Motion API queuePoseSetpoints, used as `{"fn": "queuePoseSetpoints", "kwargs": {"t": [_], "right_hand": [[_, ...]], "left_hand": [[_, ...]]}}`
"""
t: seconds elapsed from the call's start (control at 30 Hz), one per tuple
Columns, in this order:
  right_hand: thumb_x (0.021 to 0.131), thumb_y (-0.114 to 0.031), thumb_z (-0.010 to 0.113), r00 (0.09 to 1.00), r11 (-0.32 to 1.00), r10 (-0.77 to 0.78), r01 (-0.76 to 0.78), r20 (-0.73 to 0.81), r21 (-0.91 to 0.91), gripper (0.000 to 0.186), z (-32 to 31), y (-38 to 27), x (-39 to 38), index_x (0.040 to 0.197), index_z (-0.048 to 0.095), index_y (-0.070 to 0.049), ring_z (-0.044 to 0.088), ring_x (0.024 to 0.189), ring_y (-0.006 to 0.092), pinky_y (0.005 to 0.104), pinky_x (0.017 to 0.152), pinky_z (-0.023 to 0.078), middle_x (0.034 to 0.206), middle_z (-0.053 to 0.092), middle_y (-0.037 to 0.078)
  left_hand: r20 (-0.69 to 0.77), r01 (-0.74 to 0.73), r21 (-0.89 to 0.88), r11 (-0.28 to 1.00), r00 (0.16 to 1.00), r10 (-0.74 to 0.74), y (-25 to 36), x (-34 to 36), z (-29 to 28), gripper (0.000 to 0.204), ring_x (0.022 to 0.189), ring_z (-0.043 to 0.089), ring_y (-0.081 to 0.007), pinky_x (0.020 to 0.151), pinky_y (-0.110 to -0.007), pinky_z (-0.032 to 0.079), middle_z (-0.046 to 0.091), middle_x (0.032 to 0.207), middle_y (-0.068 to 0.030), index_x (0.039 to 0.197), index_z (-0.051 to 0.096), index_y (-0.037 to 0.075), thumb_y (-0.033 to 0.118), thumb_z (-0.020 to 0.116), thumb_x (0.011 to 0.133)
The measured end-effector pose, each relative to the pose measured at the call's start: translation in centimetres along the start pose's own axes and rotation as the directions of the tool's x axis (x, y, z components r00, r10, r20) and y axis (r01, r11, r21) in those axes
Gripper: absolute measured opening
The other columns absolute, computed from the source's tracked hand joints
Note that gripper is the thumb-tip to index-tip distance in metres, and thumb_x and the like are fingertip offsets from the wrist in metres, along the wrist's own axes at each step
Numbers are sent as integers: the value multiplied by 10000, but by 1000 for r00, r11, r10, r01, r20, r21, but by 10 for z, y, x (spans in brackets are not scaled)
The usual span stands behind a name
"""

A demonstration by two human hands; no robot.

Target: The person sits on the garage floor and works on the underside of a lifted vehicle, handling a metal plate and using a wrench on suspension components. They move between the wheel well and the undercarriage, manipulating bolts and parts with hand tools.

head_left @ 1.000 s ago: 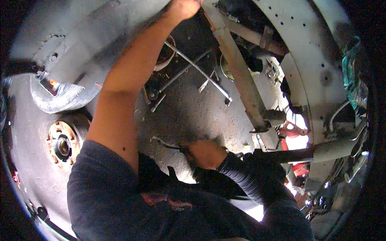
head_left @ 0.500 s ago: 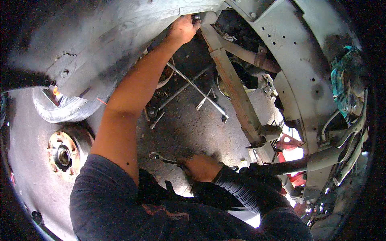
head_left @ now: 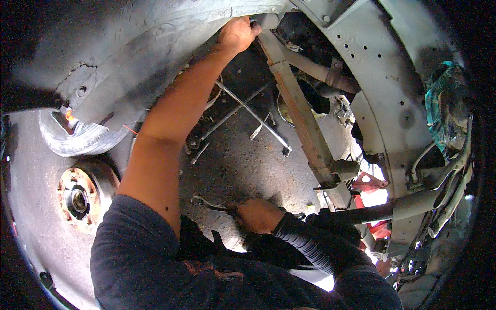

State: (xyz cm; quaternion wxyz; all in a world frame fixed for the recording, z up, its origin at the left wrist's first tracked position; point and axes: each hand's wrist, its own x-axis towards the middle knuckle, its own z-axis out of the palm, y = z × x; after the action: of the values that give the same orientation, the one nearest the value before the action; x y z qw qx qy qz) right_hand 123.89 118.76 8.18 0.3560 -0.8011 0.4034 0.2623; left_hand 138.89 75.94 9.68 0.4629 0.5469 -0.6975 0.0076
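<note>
My left hand (head_left: 238,35) reaches up to the top end of a rusty leaf spring (head_left: 299,106) under a vehicle. Its fingers are closed beside the spring's round eye (head_left: 269,21), and what they grip is mostly hidden. Lower down, my right hand (head_left: 260,216) is wrapped around the handle of a wrench (head_left: 213,205). The wrench's curved end points left, above the concrete floor. The spring runs diagonally down to the right between my hands.
A brake drum or hub (head_left: 80,199) and a tyre (head_left: 77,137) are at left. Long metal bars (head_left: 253,114) lie across the floor beside small loose parts. The pale vehicle frame (head_left: 385,103) rises at right, with a teal cloth or bag (head_left: 439,106) on it.
My left hand has turned slightly and now covers most of the dark piece that showed beside its fingers. My right hand and the wrench are almost unmoved.
</note>
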Motion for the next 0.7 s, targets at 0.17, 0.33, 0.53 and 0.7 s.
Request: {"fn": "queuePoseSetpoints", "kwargs": {"t": [0.17, 0.33, 0.53, 0.7], "right_hand": [[960, -187, 557, 996, 998, -59, 61, -62, 23, 373, -1, 2, -2, 1318, 577, -86, 698, 870, 469, 563, 766, 569, 908, 706, 281], [950, -174, 562, 999, 998, -37, 35, -32, -47, 338, 0, 0, -3, 1267, 613, -69, 700, 879, 459, 557, 784, 568, 924, 710, 263], [948, -148, 559, 948, 999, -50, 53, -313, 2, 216, 14, -2, -2, 1060, 712, -44, 720, 895, 402, 508, 791, 590, 890, 726, 222], [939, -149, 571, 976, 997, 61, -69, -208, -32, 219, 26, 0, 5, 892, 745, -26, 721, 923, 384, 485, 819, 585, 927, 735, 198]], "left_hand": [[-4, -36, -57, 998, 999, 36, -5, -2, -16, 742, 1264, 538, -483, 1084, -502, 440, 576, 1349, -305, 1397, 478, -44, 383, 749, 854], [-8, 16, -99, 995, 1000, -17, -12, -20, -16, 580, 1129, 627, -471, 978, -516, 507, 665, 1182, -279, 1237, 559, -22, 383, 754, 870], [280, -319, 119, 940, 919, 276, -38, -85, 15, 497, 1188, 586, -444, 982, -515, 501, 648, 1277, -208, 1324, 600, 30, 366, 649, 961], [893, -121, 176, 977, 437, -107, -48, -165, 72, 670, 1319, 484, -479, 1123, -516, 383, 517, 1388, -352, 1370, 479, -115, 382, 652, 954]]}}
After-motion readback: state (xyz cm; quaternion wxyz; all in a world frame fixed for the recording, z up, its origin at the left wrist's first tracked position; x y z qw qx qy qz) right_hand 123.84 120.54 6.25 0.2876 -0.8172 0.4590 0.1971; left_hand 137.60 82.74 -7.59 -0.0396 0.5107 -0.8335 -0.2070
